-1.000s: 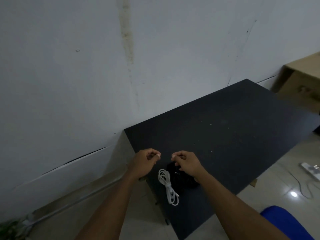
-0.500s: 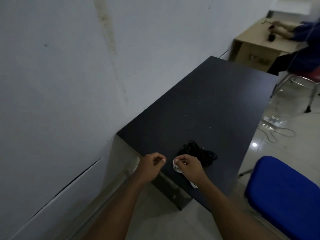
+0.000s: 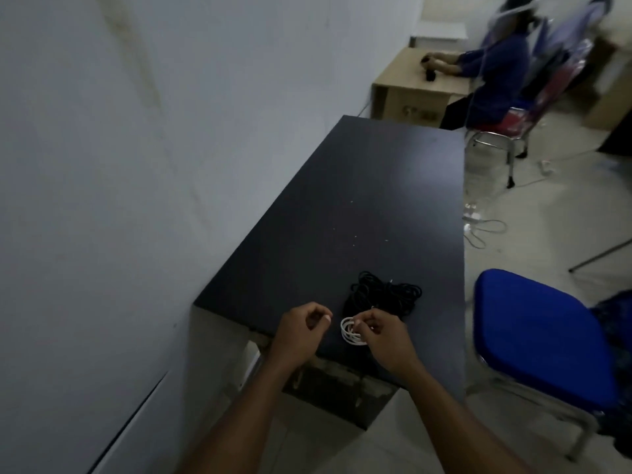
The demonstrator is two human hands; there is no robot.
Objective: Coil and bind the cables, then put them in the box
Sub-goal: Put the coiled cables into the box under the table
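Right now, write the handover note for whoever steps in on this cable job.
Left hand: curled shut above the near table edge; nothing visibly in its grip.
Right hand: pinched shut, touching the white cable; whether it grips it is unclear.
White cable: coiled, near edge of the black table; no tie visible.
Black cables: loose heap just behind it.
Done: white coil formed.
Left: bind it, coil and bind the black ones, box everything. No box in view.

A black tabletop [image 3: 362,200] abuts a pale grey wall [image 3: 136,148], with a blue-seated chair [image 3: 540,333] on light tiled floor [image 3: 533,227] and a wooden desk [image 3: 413,87] beyond
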